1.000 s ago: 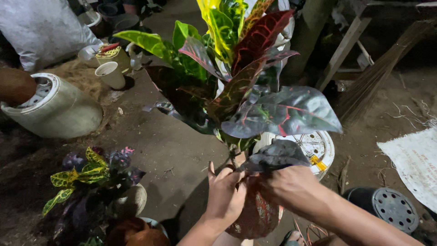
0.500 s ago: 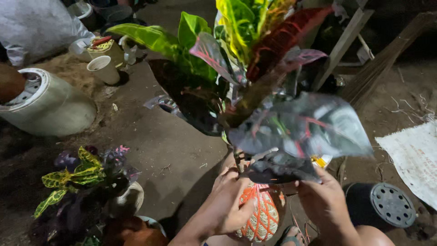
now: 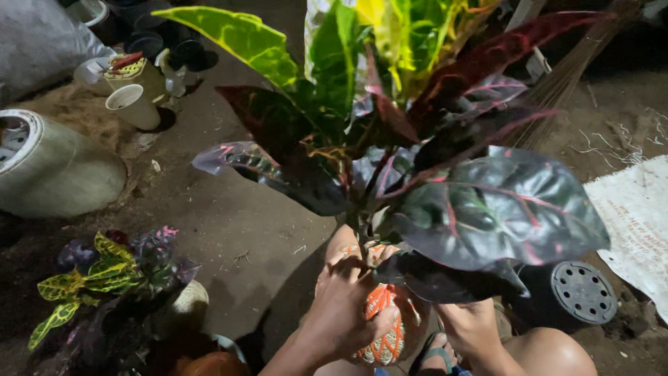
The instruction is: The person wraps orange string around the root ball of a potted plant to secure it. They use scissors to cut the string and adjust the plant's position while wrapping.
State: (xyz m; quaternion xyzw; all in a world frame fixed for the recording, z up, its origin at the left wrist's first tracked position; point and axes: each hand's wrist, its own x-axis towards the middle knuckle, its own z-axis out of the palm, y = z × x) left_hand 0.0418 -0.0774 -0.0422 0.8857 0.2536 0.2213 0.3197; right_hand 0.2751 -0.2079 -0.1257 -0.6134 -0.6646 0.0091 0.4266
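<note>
The left hand (image 3: 344, 306) is wrapping its fingers around an orange pot with a white lattice pattern (image 3: 384, 327), gripping it at the side and rim, and the pot is sitting low between the two hands. The right hand (image 3: 473, 324) is reaching in from the other side under a large dark leaf; its fingers are hidden there, so whether it is gripping the pot cannot be told. A sandalled foot (image 3: 435, 348) is showing just below the pot, between the hands. A croton plant (image 3: 410, 139) is rising out of the pot, spreading dark red-veined leaves over the right hand and bright green and yellow ones higher up. Just right of the right hand a black plastic pot (image 3: 581, 292) is lying with its perforated bottom showing. Left of the left hand a smaller potted croton (image 3: 104, 278) is standing on the bare dirt ground (image 3: 229, 209). Further right a white printed sack (image 3: 640, 216) is lying flat. Well beyond the left hand, a large white pot (image 3: 49, 167) is lying on its side, and past it a small white cup (image 3: 132, 104) is standing beside a heap of coconut fibre (image 3: 69, 115).
</note>
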